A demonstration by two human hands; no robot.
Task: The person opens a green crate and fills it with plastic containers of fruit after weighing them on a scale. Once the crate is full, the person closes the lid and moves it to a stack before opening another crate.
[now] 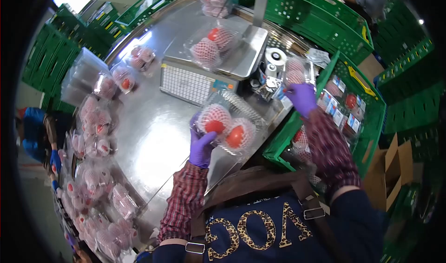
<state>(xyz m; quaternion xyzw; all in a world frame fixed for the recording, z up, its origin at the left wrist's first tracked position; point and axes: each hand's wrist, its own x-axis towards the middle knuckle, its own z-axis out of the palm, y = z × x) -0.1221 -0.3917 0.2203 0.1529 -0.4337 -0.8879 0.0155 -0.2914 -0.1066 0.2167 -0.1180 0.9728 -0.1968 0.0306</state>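
My left hand (201, 148), in a purple glove, grips a clear plastic clamshell pack (236, 136) from its left side. Two red round fruits in white foam nets sit inside, and its ribbed lid stands up behind them. My right hand (303, 98), also gloved in purple, is closed at the near end of another clear pack (294, 70) of netted fruit, beside the label rolls (275, 56). On the weighing scale (253, 45) rests a further clear pack (211, 47) with two netted red fruits.
Many netted fruit packs (95, 175) line the table's left edge, near stacked clear trays (86, 79). A green crate (371, 144) with labelled packs stands right, beside a cardboard box (390, 170). More green crates (306, 19) stand behind. Other people work at the left and top right.
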